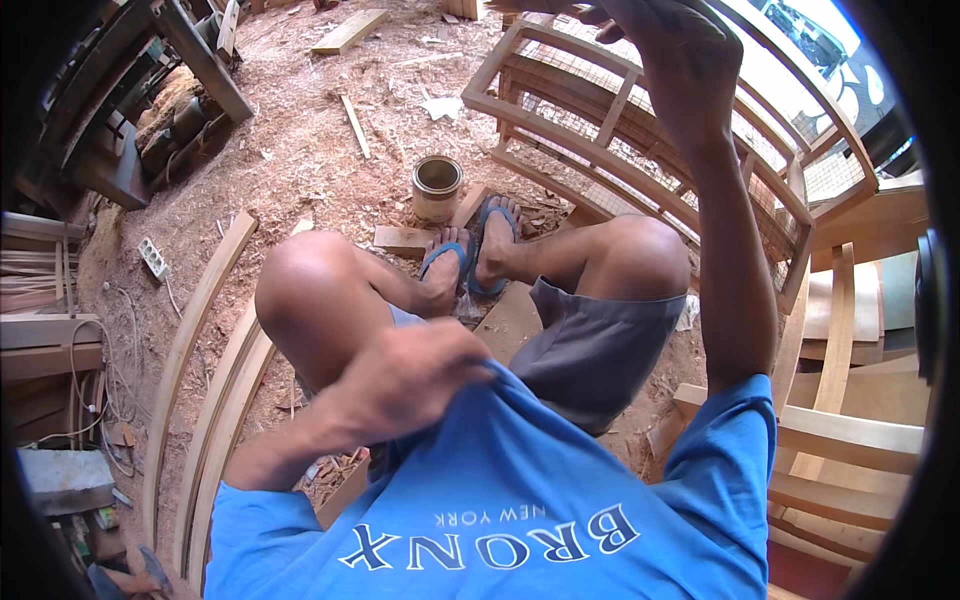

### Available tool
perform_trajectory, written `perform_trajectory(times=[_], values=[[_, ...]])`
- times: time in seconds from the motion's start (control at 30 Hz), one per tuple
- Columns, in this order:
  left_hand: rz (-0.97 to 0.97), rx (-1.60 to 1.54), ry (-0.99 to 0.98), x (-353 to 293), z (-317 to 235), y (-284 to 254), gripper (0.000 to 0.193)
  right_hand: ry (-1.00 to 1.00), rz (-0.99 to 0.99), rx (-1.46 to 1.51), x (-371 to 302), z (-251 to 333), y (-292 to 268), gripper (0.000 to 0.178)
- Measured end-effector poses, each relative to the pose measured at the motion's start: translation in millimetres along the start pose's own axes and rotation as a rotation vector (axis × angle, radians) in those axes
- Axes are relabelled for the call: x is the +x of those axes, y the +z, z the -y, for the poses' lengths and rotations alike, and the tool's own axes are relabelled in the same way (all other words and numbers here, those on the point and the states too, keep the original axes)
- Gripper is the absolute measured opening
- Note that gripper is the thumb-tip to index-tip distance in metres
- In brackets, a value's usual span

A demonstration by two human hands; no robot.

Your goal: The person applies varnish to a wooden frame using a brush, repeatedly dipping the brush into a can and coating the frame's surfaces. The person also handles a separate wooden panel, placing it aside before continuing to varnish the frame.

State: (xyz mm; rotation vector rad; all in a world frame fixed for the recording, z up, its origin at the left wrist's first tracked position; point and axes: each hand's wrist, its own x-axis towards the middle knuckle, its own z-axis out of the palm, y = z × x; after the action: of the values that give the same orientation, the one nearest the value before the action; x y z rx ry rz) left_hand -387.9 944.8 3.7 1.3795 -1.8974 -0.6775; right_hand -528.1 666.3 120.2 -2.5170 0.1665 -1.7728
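Just above the lap, the left hand (420, 375) is closed on a bunched fold of the blue T-shirt (480, 470), drawing the cloth up into a peak between the thighs. The right hand (690, 55) is raised at the upper limit of the view, its fingertips partly cut off; whether it grips anything cannot be told. Clearance is limited: the left forearm passes close by the left knee, and the mesh-backed wooden frame (560, 120) lies behind the right hand and forearm in view. The T-shirt is worn, short-sleeved, stretched into creases near the grip and smoother over the chest, with inverted lettering across the front. Below it are grey shorts (600, 345) and feet in blue sandals (486, 215), near an open tin (437, 200). The floor (300, 130) is strewn with wood shavings and offcuts. Long curved strips (205, 300) lie left of the legs, a white power strip (153, 259) beyond them; a slatted wooden piece (850, 435) is at right, and a dark bench (210, 75) stands at upper left.
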Motion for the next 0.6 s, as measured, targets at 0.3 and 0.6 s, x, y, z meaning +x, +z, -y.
perform_trajectory(times=[0.3,0.6], values=[[-0.544,0.061,-0.045,92.7,88.7,-159.9,0.031,-0.086,0.08,0.217,-5.4,-11.4,6.9,0.014],[-0.137,0.243,-0.606,148.0,305.9,-53.4,0.143,-0.051,0.094,-0.12,2.4,-36.5,-27.2,0.018]])
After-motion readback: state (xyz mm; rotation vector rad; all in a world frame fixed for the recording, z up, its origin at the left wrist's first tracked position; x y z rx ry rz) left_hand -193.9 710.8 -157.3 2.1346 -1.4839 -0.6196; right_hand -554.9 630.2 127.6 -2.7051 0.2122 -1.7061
